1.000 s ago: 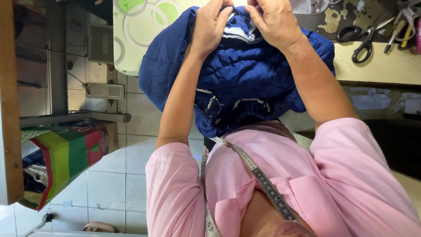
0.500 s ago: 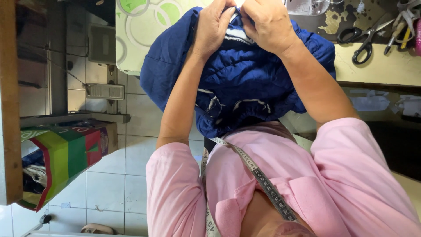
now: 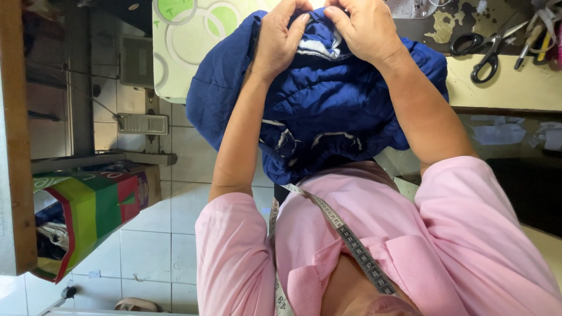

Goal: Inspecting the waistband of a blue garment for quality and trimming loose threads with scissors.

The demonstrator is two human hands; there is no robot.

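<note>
A dark blue quilted jacket (image 3: 328, 111) lies bunched between the work table and my lap. My left hand (image 3: 280, 44) pinches the fabric at its top, left of a white-striped inner part (image 3: 319, 47). My right hand (image 3: 364, 32) grips the same spot from the right, fingers curled over the fabric. The two hands nearly touch. A measuring tape (image 3: 351, 243) hangs around my neck over my pink shirt.
Black-handled scissors (image 3: 489, 50) and other tools lie on the table at the upper right. A table cover with green circles (image 3: 187, 35) is at the upper left. A striped multicolour bag (image 3: 88, 216) stands on the white tiled floor at the left, near a metal treadle (image 3: 140, 123).
Both hands have worked slightly along the jacket's top edge, staying close together. The jacket has barely shifted.
</note>
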